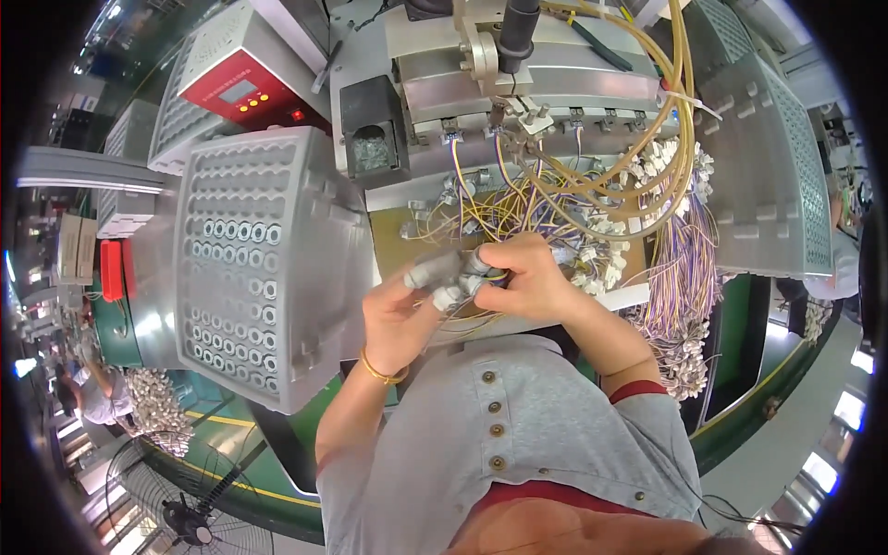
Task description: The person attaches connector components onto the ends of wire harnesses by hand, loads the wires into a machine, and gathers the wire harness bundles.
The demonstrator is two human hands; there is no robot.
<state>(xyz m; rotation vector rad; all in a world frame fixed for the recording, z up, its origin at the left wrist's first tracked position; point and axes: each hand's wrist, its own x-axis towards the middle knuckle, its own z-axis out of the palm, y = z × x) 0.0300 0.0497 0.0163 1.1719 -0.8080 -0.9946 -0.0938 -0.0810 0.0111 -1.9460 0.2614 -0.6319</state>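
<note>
Carrying print, red-fronted box (250,109): a row of pale characters runs beside a small display (239,91), with yellow buttons near it; other writing is too small or blurred to tell.
Short wires (498,277): these lie at the middle of the meeting hands, showing between thumb and forefinger of the right hand (532,279); their ends are hidden.
Right-hand grip: thumb and forefinger are closed upon the short wires, from both sides.
Left-hand grip: thumb and forefinger of the left hand (396,319) point to the right fingertips and are very near them; whether they pinch something, one cannot tell.
Fingertip covers (435,269): pale and grey, they are worn on the fingers.
Wire heap (518,199): yellow and purple strands lie just beyond the hands, in front of the metal fixture (546,88).
White connectors (592,268): many, beside the right hand.
Hanging bundle (684,268): purple and yellow, farther to the right.
Grey tray (310,185): standing left of the left hand, with rows of white rings (268,289).
</note>
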